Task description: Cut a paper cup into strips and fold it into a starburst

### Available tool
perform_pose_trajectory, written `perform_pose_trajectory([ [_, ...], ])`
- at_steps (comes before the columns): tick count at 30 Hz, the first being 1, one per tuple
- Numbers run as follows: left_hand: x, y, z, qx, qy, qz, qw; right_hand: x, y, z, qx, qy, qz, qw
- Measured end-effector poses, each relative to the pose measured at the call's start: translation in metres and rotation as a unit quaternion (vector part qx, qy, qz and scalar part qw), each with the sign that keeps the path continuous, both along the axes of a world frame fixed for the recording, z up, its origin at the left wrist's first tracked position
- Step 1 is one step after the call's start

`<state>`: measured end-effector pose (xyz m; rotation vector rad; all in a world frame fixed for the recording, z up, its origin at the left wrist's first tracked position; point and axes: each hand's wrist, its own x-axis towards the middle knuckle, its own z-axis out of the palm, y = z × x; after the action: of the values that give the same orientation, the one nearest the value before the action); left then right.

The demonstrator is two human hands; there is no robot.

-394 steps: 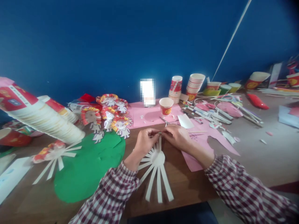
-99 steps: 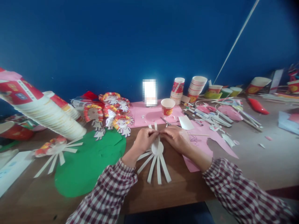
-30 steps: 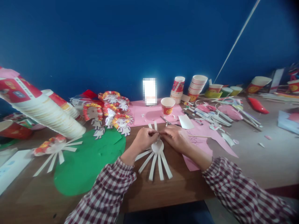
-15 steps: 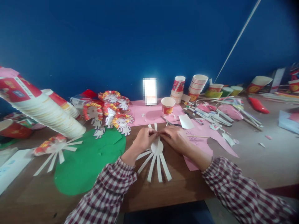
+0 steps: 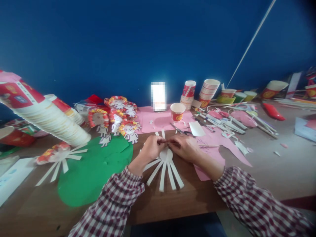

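A white paper cup cut into strips [image 5: 166,154] lies spread like a sunburst on the table, its round base in the middle. My left hand [image 5: 150,148] is closed in a pinch at the far side of the base, on one of the strips. Right beside it, my right hand [image 5: 185,145] is closed too, fingertips meeting the left ones. A thin wooden stick [image 5: 208,145] pokes out to the right from under my right hand. What lies between the fingertips is mostly hidden. Scissors [image 5: 180,129] rest just beyond my right hand.
Left of me lies green paper [image 5: 91,174], with another cut cup [image 5: 58,154] and several paper figures [image 5: 128,128] around it. A leaning cup stack [image 5: 49,115] stands at far left. A single cup [image 5: 177,112], pink paper [image 5: 209,158] and markers [image 5: 222,120] are at right.
The cut cup has turned a little, its near strips swinging to the right. The stick's visible end has drawn slightly left. Both hands stay pinched in nearly the same place.
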<state>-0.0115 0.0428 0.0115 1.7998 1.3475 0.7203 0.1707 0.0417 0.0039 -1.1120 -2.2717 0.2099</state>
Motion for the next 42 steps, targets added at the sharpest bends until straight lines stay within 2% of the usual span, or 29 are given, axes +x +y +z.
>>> perform_pose_trajectory([
  [5, 0.0019, -0.0018, 0.0041, -0.003, 0.003, -0.004, 1.000, 0.0002, 0.0002, 0.0000, 0.010, -0.014, 0.000, 1.000],
  [10, 0.0003, 0.0002, 0.0009, 0.009, 0.018, -0.014, 1.000, -0.0008, -0.0001, 0.0050, 0.020, -0.015, 0.003, 1.000],
  [20, 0.0020, -0.0007, 0.0038, 0.050, 0.015, -0.034, 0.998, 0.0030, 0.0015, 0.0035, -0.009, -0.001, -0.013, 1.000],
  [26, 0.0018, -0.0022, 0.0048, 0.051, 0.061, -0.046, 0.996, 0.0020, -0.0003, 0.0076, -0.012, -0.007, -0.015, 1.000],
  [30, 0.0000, -0.0019, 0.0025, 0.087, 0.110, -0.064, 0.988, 0.0016, -0.0001, 0.0071, -0.007, -0.010, -0.012, 1.000],
  [36, -0.0003, -0.0063, 0.0057, 0.140, 0.207, -0.036, 0.968, 0.0005, 0.0003, 0.0030, -0.002, -0.017, -0.010, 1.000],
  [42, 0.0019, -0.0067, 0.0076, 0.144, 0.239, -0.046, 0.959, -0.0012, -0.0007, 0.0043, -0.028, -0.033, -0.017, 0.999],
])
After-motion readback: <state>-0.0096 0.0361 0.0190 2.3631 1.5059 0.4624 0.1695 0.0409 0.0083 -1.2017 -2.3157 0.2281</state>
